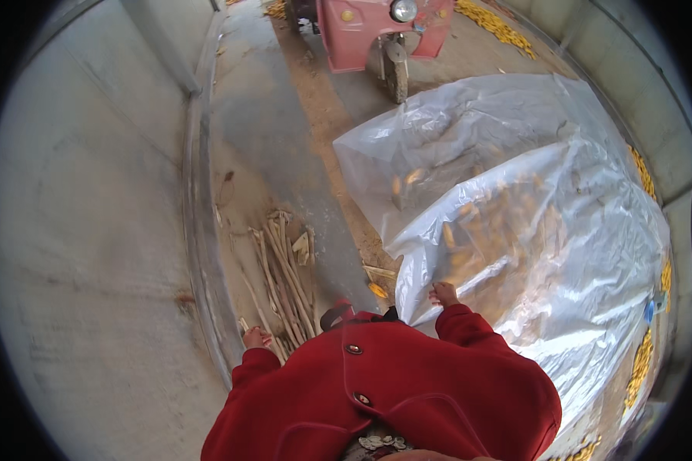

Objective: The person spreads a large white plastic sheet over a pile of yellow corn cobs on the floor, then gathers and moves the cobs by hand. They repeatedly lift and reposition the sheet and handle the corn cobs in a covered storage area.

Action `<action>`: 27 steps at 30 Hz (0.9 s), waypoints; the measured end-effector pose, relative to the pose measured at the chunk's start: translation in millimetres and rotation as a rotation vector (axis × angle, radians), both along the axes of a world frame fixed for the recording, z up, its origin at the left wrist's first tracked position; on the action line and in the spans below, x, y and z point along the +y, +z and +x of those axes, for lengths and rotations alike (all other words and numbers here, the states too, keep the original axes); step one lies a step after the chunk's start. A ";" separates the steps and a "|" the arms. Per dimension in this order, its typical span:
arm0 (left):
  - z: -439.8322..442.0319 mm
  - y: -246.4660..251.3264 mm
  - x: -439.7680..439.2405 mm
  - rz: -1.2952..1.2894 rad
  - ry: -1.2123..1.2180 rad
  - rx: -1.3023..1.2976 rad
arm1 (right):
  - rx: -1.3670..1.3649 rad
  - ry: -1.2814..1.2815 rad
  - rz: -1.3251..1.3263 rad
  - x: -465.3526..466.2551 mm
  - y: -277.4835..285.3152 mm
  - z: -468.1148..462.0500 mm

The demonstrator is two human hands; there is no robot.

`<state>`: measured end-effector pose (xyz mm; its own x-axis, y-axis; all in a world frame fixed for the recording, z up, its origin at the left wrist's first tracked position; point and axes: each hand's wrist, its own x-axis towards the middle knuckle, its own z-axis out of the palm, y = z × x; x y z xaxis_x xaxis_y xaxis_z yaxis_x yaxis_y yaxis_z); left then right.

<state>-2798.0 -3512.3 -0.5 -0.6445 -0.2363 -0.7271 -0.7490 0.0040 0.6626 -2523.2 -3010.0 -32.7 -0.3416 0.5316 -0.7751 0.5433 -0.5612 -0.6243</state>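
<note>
At the lower left, my left hand (258, 337) is beside a bundle of dry stalks (285, 276) lying on the floor; whether its fingers hold anything is too small to tell. My right hand (444, 294) is at the near left edge of a large clear plastic sheet (600, 230); I cannot tell whether the fingers grip the film. Under the sheet a heap of orange-yellow corn cobs (490, 242) shows blurred through the folds. A single corn cob (378, 290) lies on the floor between the stalks and the sheet.
A pink three-wheeled vehicle (354, 40) stands ahead, its front wheel near the sheet's far edge. Pale walls (92, 201) rise on both sides. More corn cobs (496, 26) lie at the far right and along the right wall.
</note>
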 end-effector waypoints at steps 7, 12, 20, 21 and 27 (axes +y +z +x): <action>-132.0 -6.2 39.5 0.001 -0.252 0.019 | -0.024 0.168 0.162 16.2 -15.0 -85.4; -217.2 -11.6 109.5 0.067 -0.558 0.018 | -0.207 0.329 0.495 47.0 -34.8 -105.1; -361.2 7.7 263.3 -0.138 -1.071 0.174 | -0.302 0.251 0.569 112.7 -49.4 -181.4; -376.0 14.1 286.4 -0.134 -1.108 0.180 | -0.325 0.329 0.537 121.4 -48.0 -188.9; -416.4 49.9 423.1 0.009 -1.272 0.211 | -0.138 -0.351 0.248 137.0 -32.7 -209.7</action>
<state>-3214.4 -3089.2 49.5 -0.5134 0.6299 -0.5827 -0.1032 0.6288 0.7707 -2732.8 -2873.1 -65.5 -0.0100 0.7724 -0.6351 0.4343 -0.5687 -0.6985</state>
